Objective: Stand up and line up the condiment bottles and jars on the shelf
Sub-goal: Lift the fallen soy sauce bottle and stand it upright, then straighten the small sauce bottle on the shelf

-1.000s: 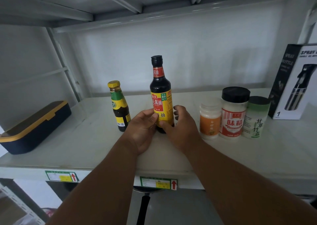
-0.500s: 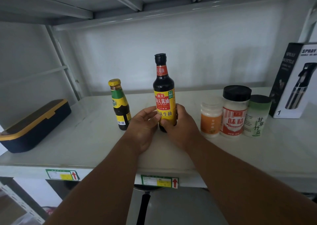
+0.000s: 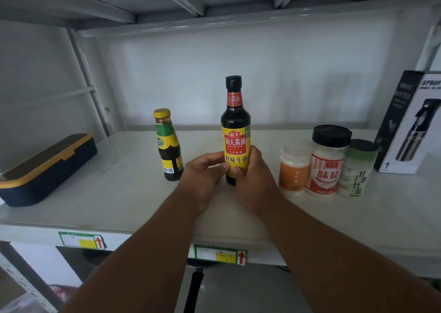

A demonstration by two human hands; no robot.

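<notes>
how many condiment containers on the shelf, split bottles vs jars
Bottles: 2, the tall soy sauce bottle and the green-labelled bottle.
Jars: 3, the orange-labelled jar, the red-labelled jar and the green-lidded jar.
Total: 5

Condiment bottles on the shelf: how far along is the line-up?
Done: every container stands upright; three jars sit together at right, and the small sauce bottle stands at left. In hand: the left hand and right hand grip the soy sauce bottle, label forward. Left: likely closing the gaps into one row.
</notes>
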